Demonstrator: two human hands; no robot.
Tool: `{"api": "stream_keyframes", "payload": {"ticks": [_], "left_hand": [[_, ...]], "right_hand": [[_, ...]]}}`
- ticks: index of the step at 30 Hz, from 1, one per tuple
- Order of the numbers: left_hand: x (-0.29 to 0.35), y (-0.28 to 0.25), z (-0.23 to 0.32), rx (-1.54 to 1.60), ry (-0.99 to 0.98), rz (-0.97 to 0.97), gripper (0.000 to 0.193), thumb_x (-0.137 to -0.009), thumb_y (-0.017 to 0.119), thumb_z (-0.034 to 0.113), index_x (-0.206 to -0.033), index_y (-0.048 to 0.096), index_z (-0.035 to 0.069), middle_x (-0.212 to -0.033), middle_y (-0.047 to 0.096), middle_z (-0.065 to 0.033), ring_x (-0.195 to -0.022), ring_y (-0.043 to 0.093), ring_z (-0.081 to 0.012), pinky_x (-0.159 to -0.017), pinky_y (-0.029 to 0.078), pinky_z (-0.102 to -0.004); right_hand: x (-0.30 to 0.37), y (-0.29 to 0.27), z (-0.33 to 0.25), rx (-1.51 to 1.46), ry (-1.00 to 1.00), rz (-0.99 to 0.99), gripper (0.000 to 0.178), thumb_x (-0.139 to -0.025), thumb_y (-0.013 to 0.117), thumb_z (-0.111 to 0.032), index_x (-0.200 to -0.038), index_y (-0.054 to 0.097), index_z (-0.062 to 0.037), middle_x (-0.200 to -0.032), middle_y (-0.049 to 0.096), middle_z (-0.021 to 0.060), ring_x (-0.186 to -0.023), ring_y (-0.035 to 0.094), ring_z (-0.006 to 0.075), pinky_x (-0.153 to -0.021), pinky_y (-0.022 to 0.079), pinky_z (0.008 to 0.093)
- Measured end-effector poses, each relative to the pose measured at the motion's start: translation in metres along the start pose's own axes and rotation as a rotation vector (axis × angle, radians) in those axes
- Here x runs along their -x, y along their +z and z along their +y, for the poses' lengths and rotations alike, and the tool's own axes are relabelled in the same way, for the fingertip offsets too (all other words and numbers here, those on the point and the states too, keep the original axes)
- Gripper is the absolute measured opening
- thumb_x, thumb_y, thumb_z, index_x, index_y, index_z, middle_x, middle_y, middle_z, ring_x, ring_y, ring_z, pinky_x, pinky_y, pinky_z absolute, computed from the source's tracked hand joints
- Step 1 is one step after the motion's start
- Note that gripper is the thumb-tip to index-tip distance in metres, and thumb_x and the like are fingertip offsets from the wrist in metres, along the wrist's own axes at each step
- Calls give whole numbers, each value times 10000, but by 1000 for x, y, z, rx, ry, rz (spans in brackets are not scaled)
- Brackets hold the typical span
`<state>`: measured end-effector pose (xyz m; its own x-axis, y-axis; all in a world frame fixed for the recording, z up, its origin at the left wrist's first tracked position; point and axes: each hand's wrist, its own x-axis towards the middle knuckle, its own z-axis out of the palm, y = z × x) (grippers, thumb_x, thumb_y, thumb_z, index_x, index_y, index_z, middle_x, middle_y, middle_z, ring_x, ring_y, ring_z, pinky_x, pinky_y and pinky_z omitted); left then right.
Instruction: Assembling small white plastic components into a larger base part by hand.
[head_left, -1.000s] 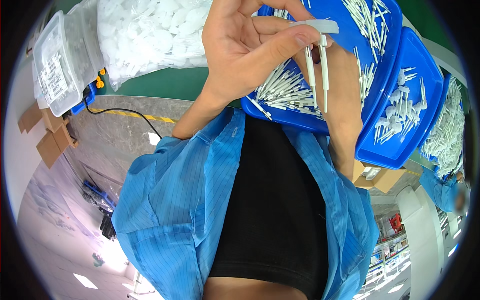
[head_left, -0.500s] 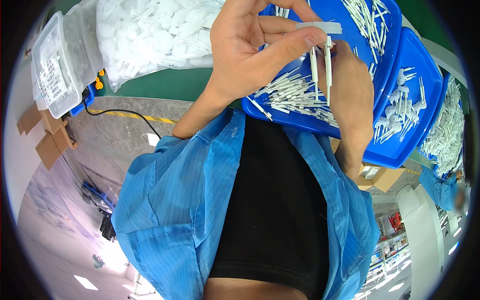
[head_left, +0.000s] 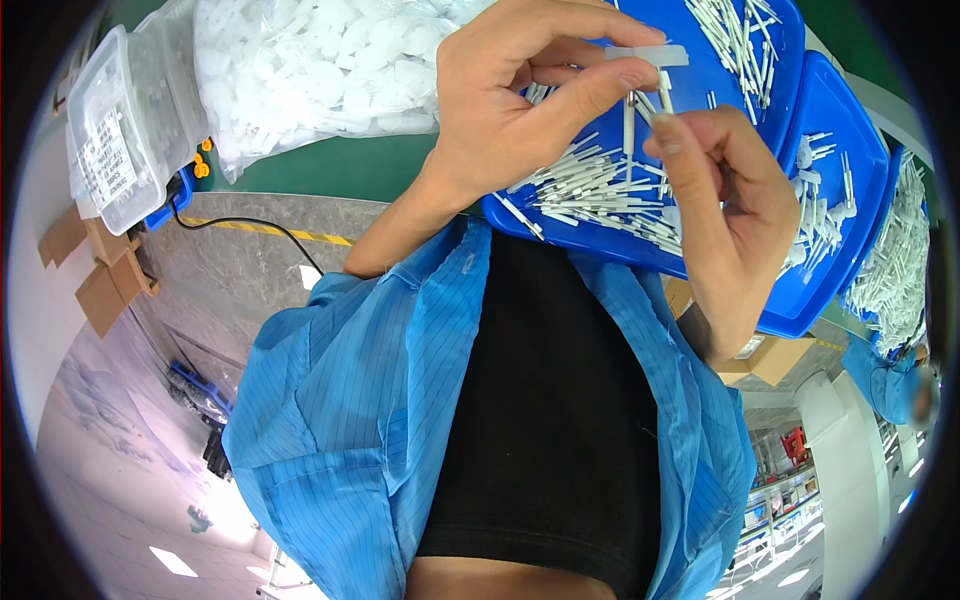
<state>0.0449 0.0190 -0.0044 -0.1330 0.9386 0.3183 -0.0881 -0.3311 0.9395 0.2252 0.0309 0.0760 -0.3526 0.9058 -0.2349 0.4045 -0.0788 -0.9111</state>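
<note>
My left hand pinches a small translucent white plastic piece between thumb and fingers, above a blue tray. From that piece hangs a thin white stick. Beside it, a second white stick points down from the piece, and the thumb and forefinger of my right hand are closed at its lower end. Below both hands, a pile of loose white sticks lies in the tray. More white sticks are at its far right.
To the right, another blue tray holds sticks with translucent pieces attached. Beyond it lies a bag of white sticks. A big clear bag of translucent pieces and a clear plastic box are at left. A person is far right.
My right hand has moved right and turned, from behind the hanging sticks to the lower end of one. My left hand has shifted slightly right with the plastic piece.
</note>
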Motion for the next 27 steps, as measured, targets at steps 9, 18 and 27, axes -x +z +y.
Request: {"api": "stream_keyframes", "payload": {"ticks": [9, 18, 27], "left_hand": [[7, 2, -18, 209, 40, 60, 241, -930, 666, -65, -1159, 620, -122, -1142, 615, -189, -980, 698, -211, -879, 571, -276], [5, 6, -16, 334, 26, 105, 227, -969, 624, -23, -1163, 589, -135, -1142, 603, -202, -982, 709, -274, -831, 608, -328], [6, -1, -12, 246, -75, 95, 232, -976, 649, 32, -1162, 612, -103, -1112, 639, -176, -983, 701, -223, -833, 583, -302]], "right_hand": [[-30, 13, 44, 504, -328, 172, 111, -917, 684, -109, -966, 723, -17, -861, 659, 115, -816, 658, 253, -728, 510, 349], [-38, 25, 59, 685, -457, 201, 96, -834, 708, -66, -896, 652, -20, -821, 641, 95, -781, 625, 271, -684, 511, 392], [-5, 12, 17, -103, -60, 166, 200, -1022, 585, -149, -1199, 594, -56, -632, 551, 6, -561, 417, 26, -513, 297, 220]]}}
